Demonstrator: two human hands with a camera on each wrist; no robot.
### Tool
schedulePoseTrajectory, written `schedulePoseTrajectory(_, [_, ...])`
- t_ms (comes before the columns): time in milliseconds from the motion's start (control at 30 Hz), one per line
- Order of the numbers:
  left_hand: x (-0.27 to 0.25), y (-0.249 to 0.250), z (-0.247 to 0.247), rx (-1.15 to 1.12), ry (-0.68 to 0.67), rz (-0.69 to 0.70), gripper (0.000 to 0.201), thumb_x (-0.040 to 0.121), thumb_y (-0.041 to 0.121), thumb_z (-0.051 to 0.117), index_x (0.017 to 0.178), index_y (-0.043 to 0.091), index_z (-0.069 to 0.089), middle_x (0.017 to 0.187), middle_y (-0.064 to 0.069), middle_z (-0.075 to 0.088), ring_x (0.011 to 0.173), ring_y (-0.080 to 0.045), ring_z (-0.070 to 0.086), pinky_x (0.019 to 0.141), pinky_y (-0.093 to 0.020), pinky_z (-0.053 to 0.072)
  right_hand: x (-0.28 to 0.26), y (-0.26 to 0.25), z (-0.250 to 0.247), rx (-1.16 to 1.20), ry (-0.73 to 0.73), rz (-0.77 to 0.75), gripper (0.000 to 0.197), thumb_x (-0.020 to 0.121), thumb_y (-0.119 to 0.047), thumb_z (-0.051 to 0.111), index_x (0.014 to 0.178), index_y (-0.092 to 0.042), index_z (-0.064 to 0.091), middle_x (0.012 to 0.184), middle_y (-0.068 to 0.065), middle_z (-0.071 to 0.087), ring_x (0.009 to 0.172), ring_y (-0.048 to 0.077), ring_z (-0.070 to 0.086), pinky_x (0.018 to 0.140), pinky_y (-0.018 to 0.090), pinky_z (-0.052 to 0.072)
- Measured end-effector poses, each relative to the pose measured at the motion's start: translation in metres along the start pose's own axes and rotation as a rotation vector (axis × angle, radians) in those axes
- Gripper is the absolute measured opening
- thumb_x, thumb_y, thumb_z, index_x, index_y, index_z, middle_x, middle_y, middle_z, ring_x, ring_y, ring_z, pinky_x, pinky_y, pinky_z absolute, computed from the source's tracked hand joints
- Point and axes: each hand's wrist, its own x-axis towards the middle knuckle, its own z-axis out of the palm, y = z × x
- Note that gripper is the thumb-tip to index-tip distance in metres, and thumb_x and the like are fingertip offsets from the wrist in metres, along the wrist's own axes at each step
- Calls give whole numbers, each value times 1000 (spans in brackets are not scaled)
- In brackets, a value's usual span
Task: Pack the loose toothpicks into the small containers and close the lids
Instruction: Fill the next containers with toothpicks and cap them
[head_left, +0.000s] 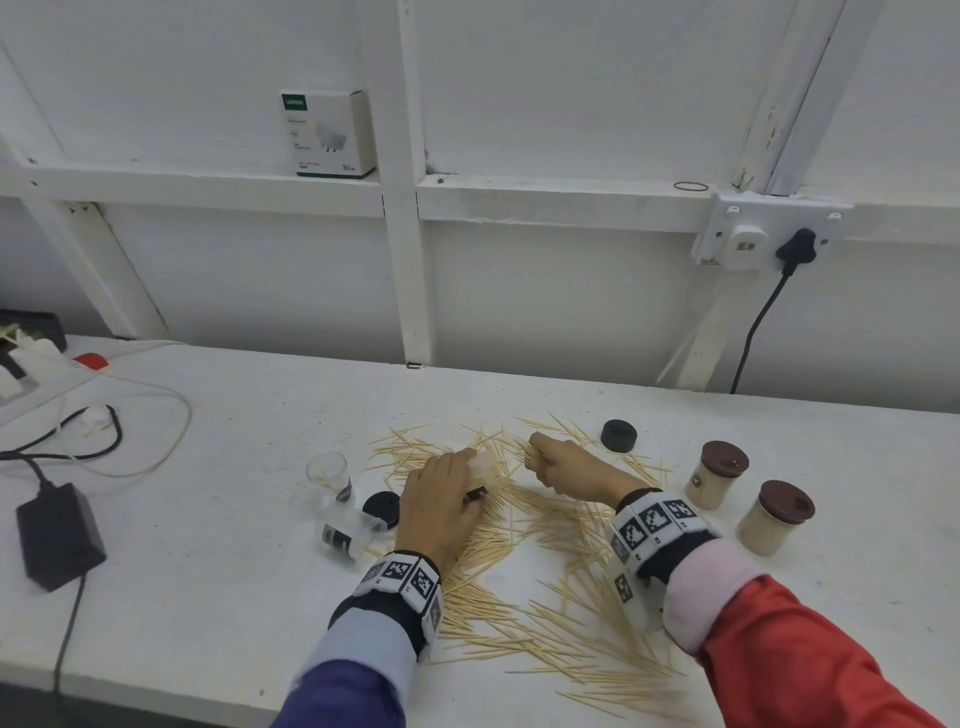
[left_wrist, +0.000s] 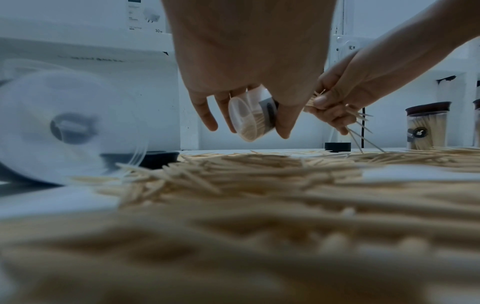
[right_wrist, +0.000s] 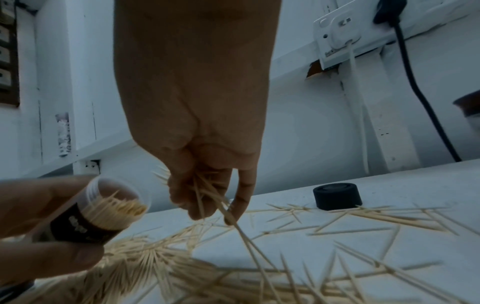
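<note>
Loose toothpicks lie scattered over the white table. My left hand grips a clear lidless container partly filled with toothpicks, tilted with its mouth toward my right hand. My right hand clutches a bundle of toothpicks just right of that mouth, a few hanging down. Two filled containers with brown lids stand at the right. One empty clear container stands at the left, another lies on its side. Black lids rest on the table.
A black power adapter and cables lie at the table's left. A wall socket with a black plug and hanging cable is at the back right. A white box stands on the wall ledge.
</note>
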Motion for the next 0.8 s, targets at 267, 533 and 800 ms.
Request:
schedulePoseTrajectory(267, [4,-3,6,19,-2,-10,45,86,50,49,126,30,44,117,12,56,109,-15,52,86,-32,39,-7,-10,-5,-26,-161,-38,20,99,-8,36,82,-17,38,78,-3,53,65,14,49,64,26,41])
schedulePoseTrajectory(533, [0,-2,3,-9,20,-11,58,90,47,52,142,25,37,130,7,53,121,-16,47,98,-32,35,-7,-17,-7,-128,-196,-47,18,96,1,32,99,-4,49,79,-14,46,66,5,42,61,20,37])
schedulePoseTrajectory(800, [1,-2,4,-14,5,-29,59,91,50,50,143,27,34,132,9,50,122,-14,45,101,-32,34,-4,-18,-9,-237,-170,-110,15,100,-7,33,89,-11,42,117,1,62,74,6,45,70,28,35])
